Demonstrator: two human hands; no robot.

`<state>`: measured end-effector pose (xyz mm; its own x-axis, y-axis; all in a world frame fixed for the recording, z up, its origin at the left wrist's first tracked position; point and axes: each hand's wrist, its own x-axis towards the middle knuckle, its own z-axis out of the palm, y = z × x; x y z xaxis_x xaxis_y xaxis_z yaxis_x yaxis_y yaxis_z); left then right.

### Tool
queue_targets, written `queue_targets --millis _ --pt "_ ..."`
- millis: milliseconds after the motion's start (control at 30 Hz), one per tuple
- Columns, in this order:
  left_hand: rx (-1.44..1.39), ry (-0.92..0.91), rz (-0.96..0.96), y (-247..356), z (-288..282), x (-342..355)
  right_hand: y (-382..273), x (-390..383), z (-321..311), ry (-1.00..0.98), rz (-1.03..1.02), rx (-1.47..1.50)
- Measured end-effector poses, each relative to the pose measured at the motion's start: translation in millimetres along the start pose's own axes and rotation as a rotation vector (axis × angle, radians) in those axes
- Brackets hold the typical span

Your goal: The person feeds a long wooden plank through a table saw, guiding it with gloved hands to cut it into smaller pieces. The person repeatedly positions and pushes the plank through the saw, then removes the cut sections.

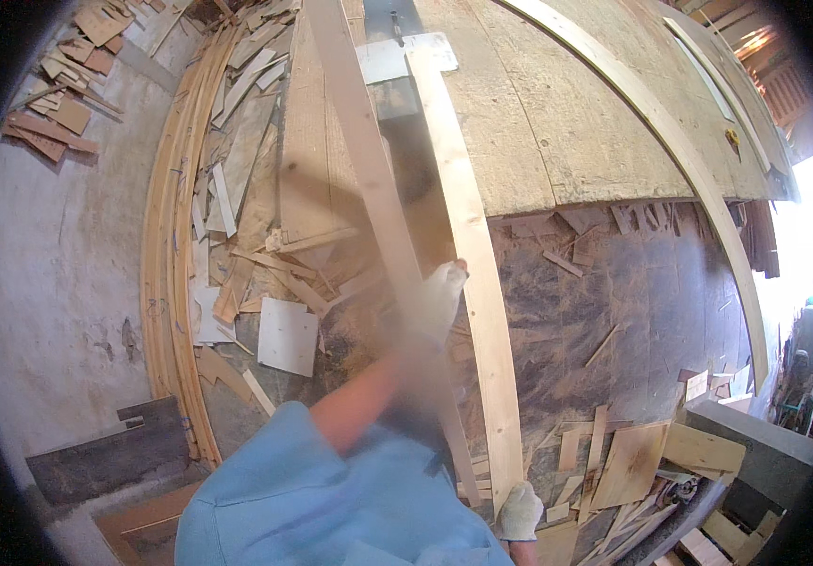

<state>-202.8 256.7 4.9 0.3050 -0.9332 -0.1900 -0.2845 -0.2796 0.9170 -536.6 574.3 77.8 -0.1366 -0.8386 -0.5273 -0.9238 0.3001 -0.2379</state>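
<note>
Two long pale wooden planks run away from me side by side. My left hand [439,297], in a white glove and blurred by motion, is closed around the left plank [369,151] at about its middle, its fingertips by the edge of the right plank [468,222]. In a white glove too, my right hand [520,512] grips the near end of the right plank. The far end of that plank lies at a white plate [435,52] on the wooden worktable [510,123]. The left plank's far end runs out of view at the top.
Another long strip [652,104] crosses the table at right and overhangs its near edge. Several long battens [175,255] lie along the left wall. Offcuts [227,198], a white square board [288,338] and scrap panels [631,462] litter the dusty floor.
</note>
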Motion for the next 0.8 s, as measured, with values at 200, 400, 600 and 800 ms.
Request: queue_targets --millis 200,400,600,800 --pt "-0.682 0.017 -0.330 42 14 30 2 8 -4 0.007 -0.076 -0.035" --pt "-0.893 0.036 -0.348 70 10 38 -14 18 -17 0.010 -0.097 -0.084" --pt "-0.880 0.036 -0.350 74 5 44 -19 22 -20 0.019 -0.063 -0.040" --pt "-0.961 -0.010 -0.386 60 7 63 -33 27 -28 0.029 -0.080 -0.045"
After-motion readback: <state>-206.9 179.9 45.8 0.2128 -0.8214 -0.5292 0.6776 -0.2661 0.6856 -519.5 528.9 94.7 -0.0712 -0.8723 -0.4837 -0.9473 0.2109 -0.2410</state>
